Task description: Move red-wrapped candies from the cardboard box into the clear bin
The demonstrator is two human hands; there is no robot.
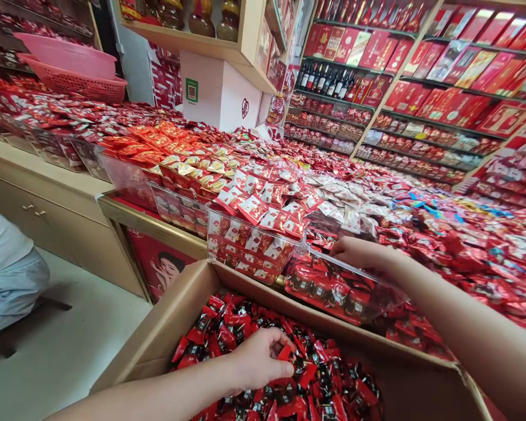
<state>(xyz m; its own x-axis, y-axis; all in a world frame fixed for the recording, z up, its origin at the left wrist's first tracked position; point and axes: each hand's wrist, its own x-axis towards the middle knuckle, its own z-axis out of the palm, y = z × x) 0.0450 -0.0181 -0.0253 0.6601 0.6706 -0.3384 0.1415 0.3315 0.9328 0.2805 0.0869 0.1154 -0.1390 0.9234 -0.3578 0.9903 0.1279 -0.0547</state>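
Inside the open cardboard box (175, 313), above a heap of red-and-black wrapped sweets (324, 356), the left hand (260, 356) has its thumb and curled fingers closed around a red wrapped piece (286, 352). Just beyond the box's far wall, the right hand (355, 252) reaches over the rim of a clear bin (328, 292) holding similar sweets; its fingertips are partly hidden, so I cannot tell whether it grips anything. Beside that bin, to the left, stands a tub (252, 248) topped with red-and-white packets (263, 199). Farther along lie gold packets (197, 169) and orange-red packets (153, 143). At the back left, a pink basin (65, 54) sits on a colander (79, 85), and at the back right, shelves carry dark bottles (326, 80). At the left edge, a person (9, 275) in pale clothing is partly visible.
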